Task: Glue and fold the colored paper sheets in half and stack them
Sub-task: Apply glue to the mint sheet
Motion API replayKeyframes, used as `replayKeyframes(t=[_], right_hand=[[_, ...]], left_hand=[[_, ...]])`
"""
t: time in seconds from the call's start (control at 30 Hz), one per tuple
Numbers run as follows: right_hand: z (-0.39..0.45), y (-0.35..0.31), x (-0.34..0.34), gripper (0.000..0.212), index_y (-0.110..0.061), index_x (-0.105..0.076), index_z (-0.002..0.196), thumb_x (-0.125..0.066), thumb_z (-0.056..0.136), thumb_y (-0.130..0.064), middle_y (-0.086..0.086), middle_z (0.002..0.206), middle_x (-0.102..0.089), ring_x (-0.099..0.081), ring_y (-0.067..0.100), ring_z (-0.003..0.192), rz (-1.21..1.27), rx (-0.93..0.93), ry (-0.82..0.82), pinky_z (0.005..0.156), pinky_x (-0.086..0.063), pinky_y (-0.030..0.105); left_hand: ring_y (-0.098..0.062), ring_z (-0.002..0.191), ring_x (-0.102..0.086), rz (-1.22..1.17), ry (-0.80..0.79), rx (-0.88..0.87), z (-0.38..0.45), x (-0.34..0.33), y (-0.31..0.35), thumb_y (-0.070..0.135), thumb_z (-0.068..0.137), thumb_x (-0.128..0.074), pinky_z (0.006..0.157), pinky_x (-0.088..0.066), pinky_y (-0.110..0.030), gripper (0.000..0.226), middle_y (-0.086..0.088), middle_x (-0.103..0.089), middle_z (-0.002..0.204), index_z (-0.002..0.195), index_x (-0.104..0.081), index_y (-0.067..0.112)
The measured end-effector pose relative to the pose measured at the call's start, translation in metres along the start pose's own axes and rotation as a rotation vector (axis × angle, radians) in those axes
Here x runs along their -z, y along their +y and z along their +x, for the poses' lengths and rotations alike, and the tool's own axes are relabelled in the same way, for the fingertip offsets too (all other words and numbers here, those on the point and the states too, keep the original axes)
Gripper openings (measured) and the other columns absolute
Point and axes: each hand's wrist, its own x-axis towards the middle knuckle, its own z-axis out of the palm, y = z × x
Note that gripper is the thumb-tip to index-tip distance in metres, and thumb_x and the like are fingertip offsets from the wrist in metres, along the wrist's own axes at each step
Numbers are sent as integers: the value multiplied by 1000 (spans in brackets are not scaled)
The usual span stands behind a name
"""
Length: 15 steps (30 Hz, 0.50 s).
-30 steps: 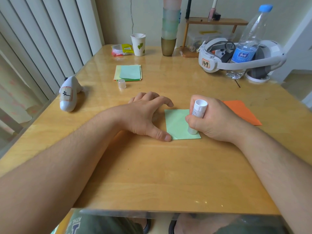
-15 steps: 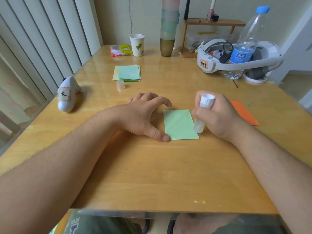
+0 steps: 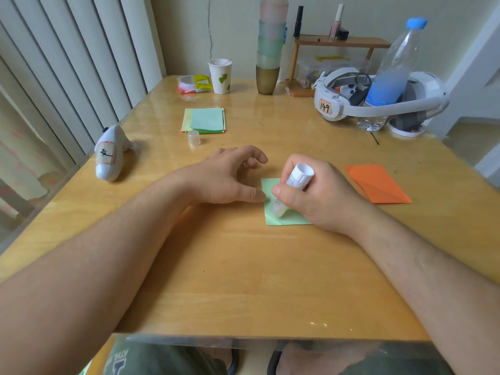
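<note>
Nearest me, my right hand (image 3: 322,196) is wrapped round the glue stick (image 3: 290,192), thumb across its front, the stick tilted with its lower tip pressed on the light green sheet (image 3: 286,219) that lies flat on the wooden table (image 3: 243,280). Most of the sheet's right part is hidden under that hand; I see only its left strip and near edge. My left hand (image 3: 227,177) rests just left of the sheet, holding nothing, fingers loosely bent and spread, the thumb tip touching the sheet's left edge right beside the glue stick's lower end. To the right of my right hand, apart from it, lies the orange folded sheet (image 3: 378,185). Farther out on the left sits the glue stick's clear cap (image 3: 193,138), upright, just in front of the stack of colored paper (image 3: 204,120). A white figurine (image 3: 109,154) lies near the left table edge. At the back stand a paper cup (image 3: 220,75), a headset (image 3: 378,101) and a water bottle (image 3: 392,74).
</note>
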Motion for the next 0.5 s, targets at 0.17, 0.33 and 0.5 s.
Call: replayKeyframes(t=[0.17,0.33,0.5], right_hand=[[-1,-3,-6,23,-21,-58,78,-75,81,-36,-18,59,-53,-44,3,57,-11,14,-65,54,-35,15],[-1,-6,-6,26,-17,-56,80,-77,85,-31,-15,59,-52,-43,4,57,-28,5,-95,54,-34,17],[0,-5,-2,27,-13,-54,80,-77,86,-24,-12,61,-48,-40,7,59,-106,-25,-77,54,-34,23]], left_hand=[[-18,123,-39,80,-6,-6,0,-3,2,76,56,-69,114,-36,-45,80,23,-48,127,129,-43,57],[-17,123,-38,101,-7,-6,0,-4,2,78,53,-67,114,-35,-46,82,22,-47,126,129,-42,57],[-16,125,-38,104,-12,3,0,-4,2,79,55,-69,115,-34,-47,82,24,-46,126,129,-41,58]])
